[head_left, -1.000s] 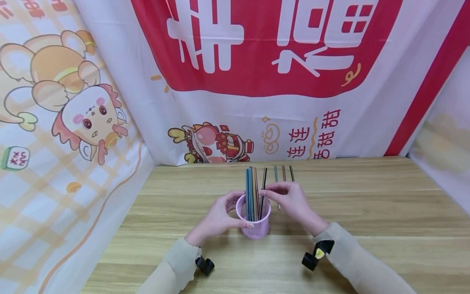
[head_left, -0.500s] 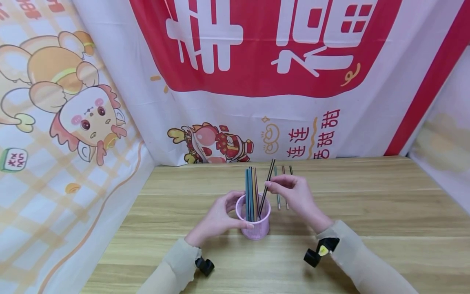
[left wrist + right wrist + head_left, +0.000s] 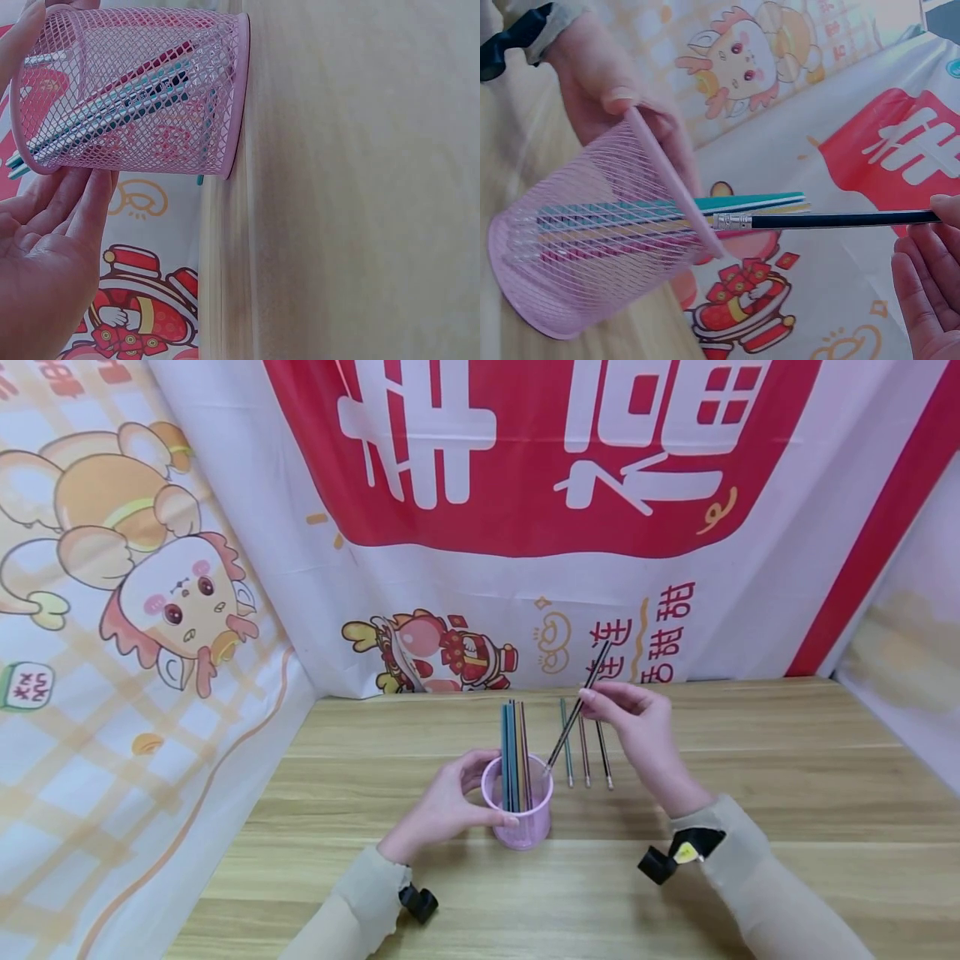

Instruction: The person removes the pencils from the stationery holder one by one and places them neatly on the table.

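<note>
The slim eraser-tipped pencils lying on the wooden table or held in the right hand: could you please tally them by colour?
Teal pencil: 1
Dark red pencil: 1
Black pencils: 2 (lying black pencil, held black pencil)
Total: 4

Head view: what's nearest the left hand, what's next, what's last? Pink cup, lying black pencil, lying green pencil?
1. Pink cup, gripped by the left hand.
2. Lying green pencil, right of the cup.
3. Lying black pencil, rightmost lying one.

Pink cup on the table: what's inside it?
A bunch of pencils, with teal, yellow and dark red ones, stands inside the pink mesh cup. The mesh partly covers their lower ends, and they overlap, so I can't count them.
</note>
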`<action>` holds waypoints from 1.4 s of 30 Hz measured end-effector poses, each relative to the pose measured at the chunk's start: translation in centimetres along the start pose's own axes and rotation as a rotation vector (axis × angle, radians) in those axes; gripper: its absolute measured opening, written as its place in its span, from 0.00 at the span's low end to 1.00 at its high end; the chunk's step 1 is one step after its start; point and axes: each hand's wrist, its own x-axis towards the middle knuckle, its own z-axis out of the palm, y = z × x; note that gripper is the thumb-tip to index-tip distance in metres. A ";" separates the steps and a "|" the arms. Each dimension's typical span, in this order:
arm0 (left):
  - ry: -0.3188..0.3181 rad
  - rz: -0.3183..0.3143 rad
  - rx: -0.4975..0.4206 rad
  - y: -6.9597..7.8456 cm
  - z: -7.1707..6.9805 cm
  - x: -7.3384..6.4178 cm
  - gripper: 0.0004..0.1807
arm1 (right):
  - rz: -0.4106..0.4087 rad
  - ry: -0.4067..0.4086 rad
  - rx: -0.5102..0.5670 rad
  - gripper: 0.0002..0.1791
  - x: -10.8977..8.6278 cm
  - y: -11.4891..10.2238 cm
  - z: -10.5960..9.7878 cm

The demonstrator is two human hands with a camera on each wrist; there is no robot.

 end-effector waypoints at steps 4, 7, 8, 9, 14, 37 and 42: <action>0.000 0.000 -0.004 0.0 0.0 0.0 0.47 | 0.011 0.040 0.002 0.19 0.6 -0.3 -1.1; 0.001 0.004 -0.010 0.1 0.0 0.1 0.48 | 0.031 0.056 0.006 0.18 0.9 -0.4 -1.8; 0.001 0.005 -0.011 0.1 0.0 0.1 0.48 | 0.034 0.059 0.013 0.17 1.0 -0.4 -2.0; 0.002 0.005 -0.009 0.1 0.0 0.1 0.48 | 0.035 0.061 0.020 0.16 1.1 -0.3 -2.2; 0.002 -0.001 -0.009 0.0 -0.1 0.1 0.48 | 0.042 0.066 0.018 0.19 1.4 0.0 -3.0; -0.011 -0.005 -0.013 0.0 0.0 0.1 0.46 | 0.257 0.013 -0.304 0.31 4.4 4.3 -7.0; -0.007 -0.007 -0.018 0.1 0.0 0.1 0.47 | 0.292 -0.065 -0.404 0.29 5.4 5.6 -7.6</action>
